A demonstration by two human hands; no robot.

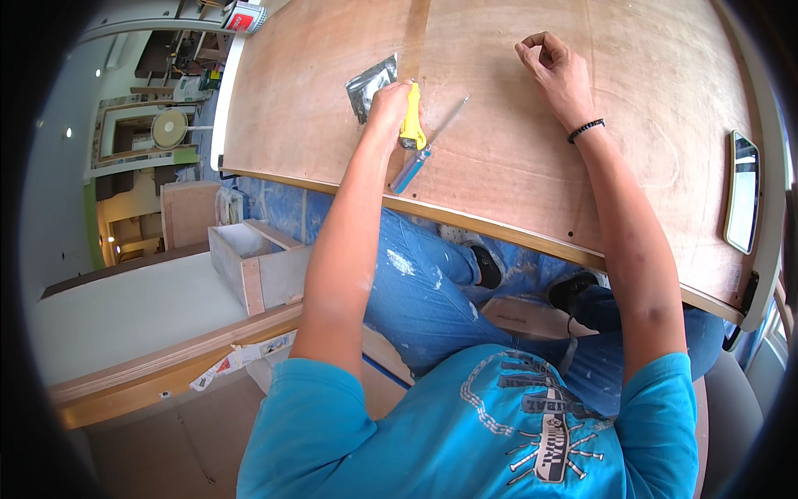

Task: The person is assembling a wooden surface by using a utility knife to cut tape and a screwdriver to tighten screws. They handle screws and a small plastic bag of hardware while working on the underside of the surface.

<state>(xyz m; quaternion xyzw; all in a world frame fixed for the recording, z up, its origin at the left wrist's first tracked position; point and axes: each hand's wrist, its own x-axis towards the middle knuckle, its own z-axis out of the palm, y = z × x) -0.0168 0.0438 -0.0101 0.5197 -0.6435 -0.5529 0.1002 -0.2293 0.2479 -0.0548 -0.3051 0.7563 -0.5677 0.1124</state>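
Head view: left hand point(387, 110) closed round yellow tool point(413, 116), over wooden tabletop point(507, 195).
Right hand point(559, 75) curled, contents unclear; beside tool, silver pouch point(362, 90), blue-handled screwdriver point(410, 172); tabletop's right edge, phone point(742, 191); far left corner, can point(243, 17); beyond, round fan point(169, 129).

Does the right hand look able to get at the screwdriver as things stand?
Probably yes: only bare wooden board shows between the right hand and the screwdriver, though its handle lies close to the yellow tool in the left hand.
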